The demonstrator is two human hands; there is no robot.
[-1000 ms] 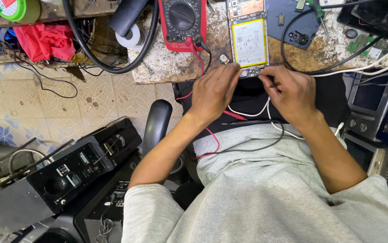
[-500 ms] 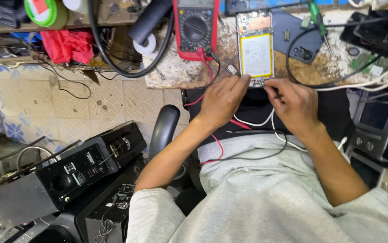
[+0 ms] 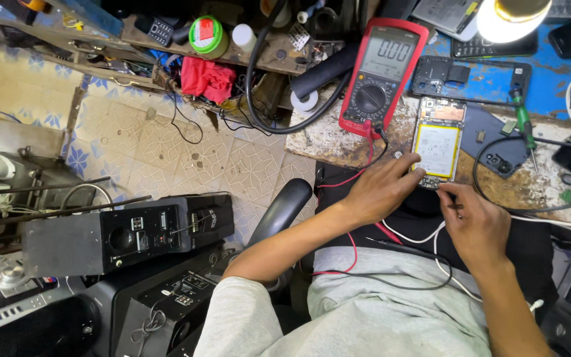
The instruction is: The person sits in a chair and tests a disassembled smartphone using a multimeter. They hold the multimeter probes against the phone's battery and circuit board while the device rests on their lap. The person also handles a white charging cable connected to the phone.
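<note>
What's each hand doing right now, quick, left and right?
Left hand: fingers curled, fingertips resting on the lower edge of the opened phone; no clear grasp.
Right hand: pinched shut at the phone's bottom end; what it holds cannot be told.

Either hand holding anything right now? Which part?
Both hands work at the bottom end of the opened phone. The left hand steadies that edge with its fingertips. The right hand pinches something thin there, too small to tell what.

we see a red multimeter (image 3: 379, 74) with a grey screen, a yellow battery in the opened phone (image 3: 438, 145), red and white wires (image 3: 391, 233), a blue mat (image 3: 497, 82), a green-handled screwdriver (image 3: 522, 121), a red cloth (image 3: 207, 78), and blue-flowered cream floor tiles (image 3: 166, 155).
</note>
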